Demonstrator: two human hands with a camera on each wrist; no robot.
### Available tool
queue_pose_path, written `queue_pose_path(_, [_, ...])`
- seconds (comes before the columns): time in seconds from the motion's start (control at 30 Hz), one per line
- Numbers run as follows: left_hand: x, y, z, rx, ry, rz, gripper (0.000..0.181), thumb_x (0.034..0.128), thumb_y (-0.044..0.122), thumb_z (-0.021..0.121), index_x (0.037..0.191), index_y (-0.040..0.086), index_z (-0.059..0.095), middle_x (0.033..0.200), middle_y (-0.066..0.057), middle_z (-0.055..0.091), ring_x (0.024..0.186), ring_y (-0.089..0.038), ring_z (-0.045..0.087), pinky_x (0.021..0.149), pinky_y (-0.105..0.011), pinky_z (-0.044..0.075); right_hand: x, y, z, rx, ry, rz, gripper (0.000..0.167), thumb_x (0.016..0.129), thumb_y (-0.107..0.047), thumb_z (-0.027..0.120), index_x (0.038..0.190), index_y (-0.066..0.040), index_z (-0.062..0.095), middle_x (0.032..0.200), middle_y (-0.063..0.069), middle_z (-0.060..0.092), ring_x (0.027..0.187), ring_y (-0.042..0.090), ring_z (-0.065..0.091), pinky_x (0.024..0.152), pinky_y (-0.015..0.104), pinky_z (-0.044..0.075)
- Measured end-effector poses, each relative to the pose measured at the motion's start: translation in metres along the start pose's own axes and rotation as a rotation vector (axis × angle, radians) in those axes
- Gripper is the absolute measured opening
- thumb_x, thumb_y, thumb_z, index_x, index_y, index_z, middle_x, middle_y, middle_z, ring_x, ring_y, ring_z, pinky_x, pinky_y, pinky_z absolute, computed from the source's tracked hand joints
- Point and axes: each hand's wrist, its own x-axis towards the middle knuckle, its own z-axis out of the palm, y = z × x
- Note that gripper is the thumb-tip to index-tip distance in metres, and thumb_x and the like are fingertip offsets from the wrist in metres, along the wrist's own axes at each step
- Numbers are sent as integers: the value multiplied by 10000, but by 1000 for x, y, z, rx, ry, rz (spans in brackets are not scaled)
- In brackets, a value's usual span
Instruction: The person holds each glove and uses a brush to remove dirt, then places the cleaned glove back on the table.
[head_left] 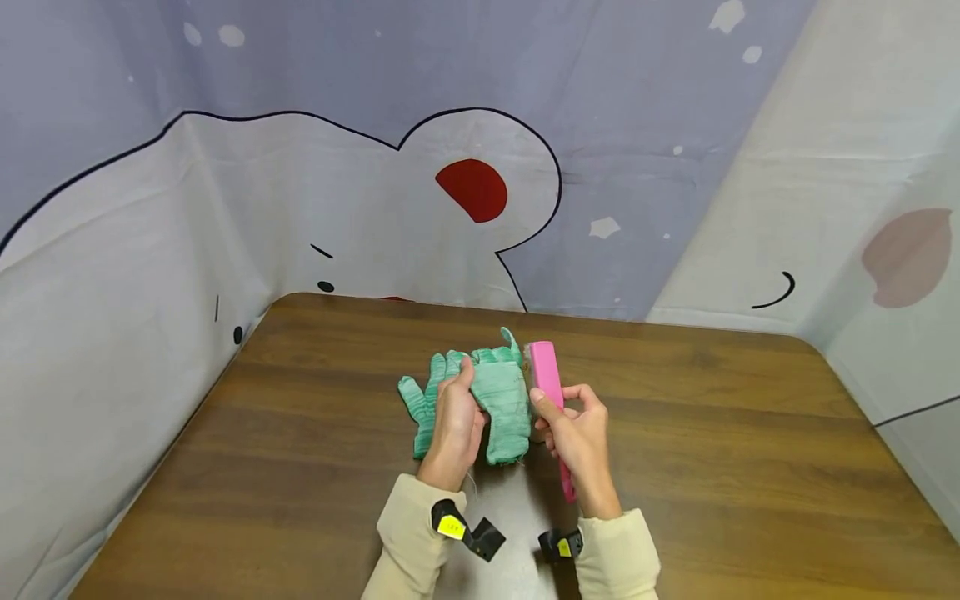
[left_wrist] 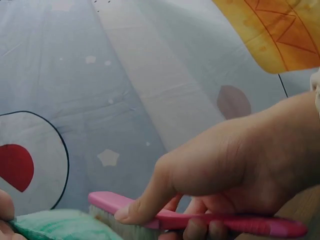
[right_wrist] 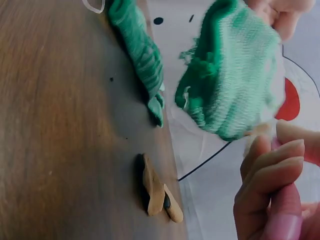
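Observation:
My left hand [head_left: 455, 429] grips a green knit glove [head_left: 506, 408] above the table, thumb on its near face. In the right wrist view, frayed threads show at the held glove's cuff [right_wrist: 202, 70]. My right hand [head_left: 581, 437] holds a pink brush [head_left: 547, 371], its thumb pressed along the back of the head. The brush's pale bristles [left_wrist: 135, 231] face the glove and appear to touch its edge in the left wrist view. A second green glove [head_left: 422, 408] lies on the table left of my left hand.
Under both hands is a brown wooden table [head_left: 300, 467]. A patterned cloth [head_left: 337, 192] hangs behind it and along the sides. Tan pieces [right_wrist: 154, 187] lie on the table in the right wrist view; their kind is unclear. Each wrist wears a black strap mount [head_left: 468, 529].

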Motion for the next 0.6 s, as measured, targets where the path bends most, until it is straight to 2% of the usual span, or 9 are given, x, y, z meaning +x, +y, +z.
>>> queue_pose_path(0.07, [1, 1, 0, -7, -25, 4, 443, 1013, 324, 280, 1102, -76, 449, 1240, -130, 398, 1343, -299, 168, 1077, -533, 142, 2, -1, 0, -17, 0, -4, 347, 811, -236, 708, 974, -50, 464, 542, 79, 567, 351, 102, 399, 352, 218, 339])
queue_pose_path(0.1, [2, 1, 0, -6, -41, -1, 453, 1013, 327, 280, 1087, -83, 454, 1230, -131, 408, 1344, -295, 168, 1076, -538, 137, 2, -1, -1, -16, -1, -9, 347, 811, -236, 708, 976, -52, 465, 544, 81, 569, 351, 104, 399, 352, 219, 339])
queue_pose_path(0.17, [3, 2, 0, -6, -77, -10, 472, 1015, 317, 274, 1203, -94, 408, 1381, -134, 312, 1376, -284, 77, 1079, -553, 97, 3, -3, -1, -2, 10, -24, 358, 805, -247, 715, 978, -57, 466, 544, 77, 571, 350, 108, 399, 349, 222, 339])
queue_pose_path(0.2, [3, 2, 1, -4, -91, -15, 468, 1016, 314, 274, 1211, -91, 404, 1414, -139, 279, 1383, -267, 46, 1080, -554, 89, 3, -4, -1, 13, 16, -33, 365, 802, -253, 717, 980, -61, 463, 544, 71, 571, 350, 109, 400, 350, 222, 340])
queue_pose_path(0.33, [5, 3, 1, -15, -117, -14, 460, 1015, 314, 284, 1186, -92, 416, 1385, -179, 313, 1385, -259, 77, 1084, -533, 119, 3, -7, -2, 96, 57, -78, 387, 793, -270, 728, 982, -78, 451, 535, 52, 568, 361, 122, 405, 345, 225, 341])
queue_pose_path(0.43, [4, 5, 0, -37, -139, -6, 493, 1012, 325, 295, 1300, -71, 353, 1418, -175, 292, 1382, -275, 103, 1086, -527, 122, 2, -9, -3, 146, 66, -102, 396, 791, -285, 728, 978, -84, 444, 541, 57, 568, 373, 126, 402, 349, 228, 338])
queue_pose_path(0.5, [3, 6, -2, -46, -160, -12, 513, 1012, 321, 297, 1364, -52, 287, 1456, -153, 255, 1381, -283, 106, 1087, -532, 109, 1, -9, -2, 181, 47, -100, 401, 792, -290, 727, 980, -79, 443, 543, 59, 563, 374, 124, 393, 351, 232, 332])
queue_pose_path(0.6, [0, 7, -5, -51, -165, -27, 492, 1011, 307, 309, 1318, -77, 329, 1414, -152, 322, 1364, -269, 175, 1089, -513, 130, -4, -8, 2, 246, -31, -107, 401, 805, -274, 714, 993, -47, 442, 537, 48, 547, 375, 123, 382, 350, 234, 318])
